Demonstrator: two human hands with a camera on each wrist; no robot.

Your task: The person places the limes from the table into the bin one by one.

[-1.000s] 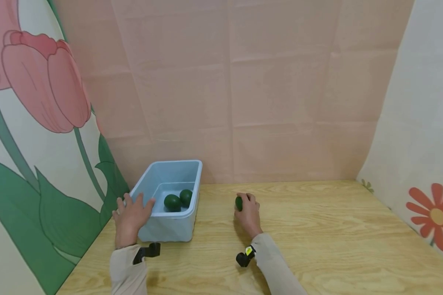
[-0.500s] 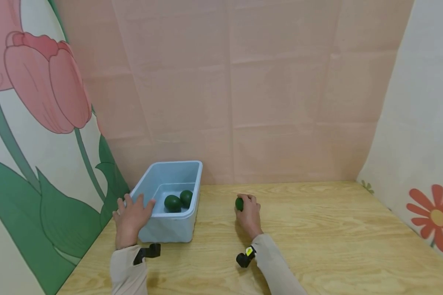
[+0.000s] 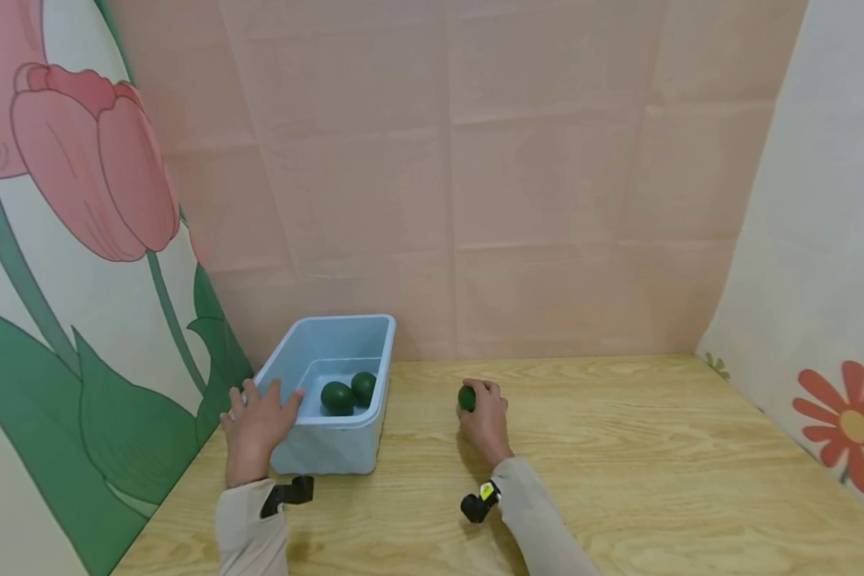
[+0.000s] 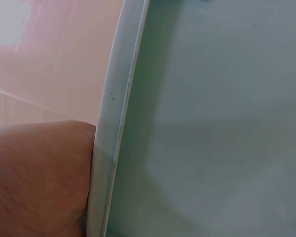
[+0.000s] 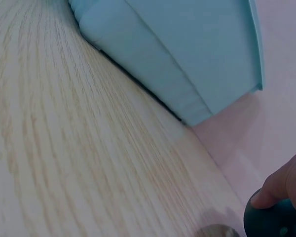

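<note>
A pale blue plastic bin (image 3: 331, 448) stands at the left of the table, and two dark green, smooth avocados (image 3: 337, 398) lie inside it. My left hand (image 3: 255, 432), fingers spread, is at the near left corner of the bin. In the left wrist view, part of that hand (image 4: 39, 177) lies right along the outside of the bin's rim (image 4: 111, 98). To the right of the bin, my right hand (image 3: 486, 420) grips another avocado (image 3: 466, 398) between thumb and fingers, low over the table. The right wrist view shows a finger pressed on this avocado (image 5: 271, 219).
The wooden table (image 3: 655, 464) reaches back to a pink cloth backdrop (image 3: 547, 200). A tulip-printed panel (image 3: 101, 336) borders the left side, and a flower-printed panel (image 3: 821, 280) borders the right. Black wrist cameras sit on both sleeves.
</note>
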